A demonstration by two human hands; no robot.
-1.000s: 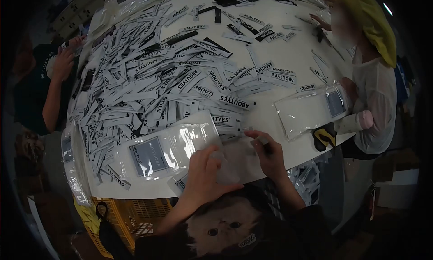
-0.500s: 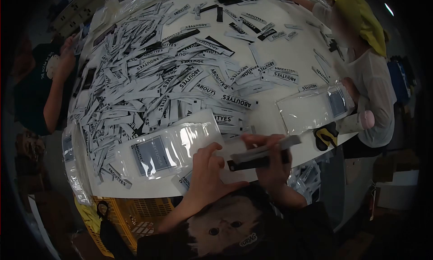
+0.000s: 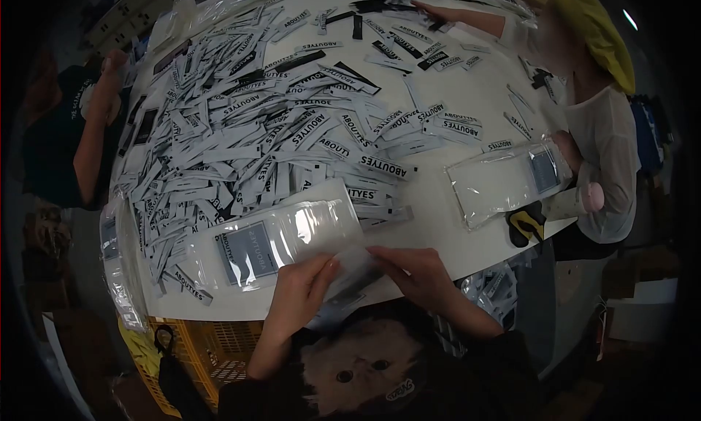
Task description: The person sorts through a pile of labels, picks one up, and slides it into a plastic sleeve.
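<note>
At the near edge of the white table, my left hand (image 3: pixel 301 286) has its thumb and fingers pinched on one side of a clear plastic bag (image 3: pixel 349 281). The opposite upper edge of that bag is pinched by my right hand (image 3: pixel 418 273). Motion smears the bag, and I cannot make out what is inside it. Just beyond my left hand lies a stack of clear bags (image 3: pixel 314 220) with a grey printed panel. Past the stack spreads a big heap of slim white sachets (image 3: pixel 241 129) lettered ABOUTYES, with some black ones among them.
Another clear bag stack (image 3: pixel 504 187), black-and-yellow scissors (image 3: pixel 527 225) and a pink-capped bottle (image 3: pixel 590 198) lie at the right. A co-worker in a yellow cap (image 3: pixel 595 34) reaches across there; another person (image 3: pixel 87 129) stands left. Below is a yellow crate (image 3: pixel 212 351).
The black and white sachets that my right hand held are out of sight. My left hand has gone from spread to pinching, and both hands now grip a clear bag. The right co-worker's arm reaches further in.
</note>
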